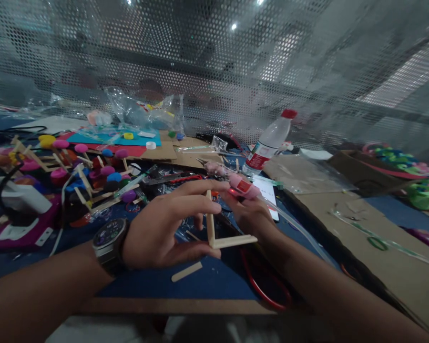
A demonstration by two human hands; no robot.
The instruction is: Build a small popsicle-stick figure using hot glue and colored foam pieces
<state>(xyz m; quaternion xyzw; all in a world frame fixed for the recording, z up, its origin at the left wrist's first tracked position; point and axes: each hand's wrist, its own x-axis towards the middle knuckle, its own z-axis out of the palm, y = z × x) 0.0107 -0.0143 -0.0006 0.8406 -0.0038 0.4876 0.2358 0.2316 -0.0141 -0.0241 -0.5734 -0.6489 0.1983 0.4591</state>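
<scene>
Left grip [157, 226] mostly closed: thumb under the corner of an L-shaped craft-stick frame [213, 241], fingers up at the top end of its upright leg, so that leg is pinched end to end. Other leg sticks out free toward the right forearm, roughly level. Frame is in the air above the blue-topped counter [136, 283]. Right grip [253, 214] wrapped round a pink hot-glue gun [243, 187]; far-side fingers hidden, can't tell how tight. Gun has a red light on, nozzle points forward-left, beyond the left fingers and clear of the frame. Clear glue stick [295, 220] runs out of its back end along the right forearm. Smartwatch [109, 239] on left wrist. Loose craft stick [186, 272] flat on the counter below the left grip; red loop handle [256, 288] under the right forearm, rest of that tool too dark to make out. Phone [271, 195], partly covered, behind the right grip, water bottle [260, 156] with red cap upright just past it. Left side: pile of colored pom-poms [107, 170] with sticks, purple power strip [25, 237] with white plug [30, 198] in it. Right side: cardboard [357, 233]. Perforated metal screen [200, 62] behind everything.
</scene>
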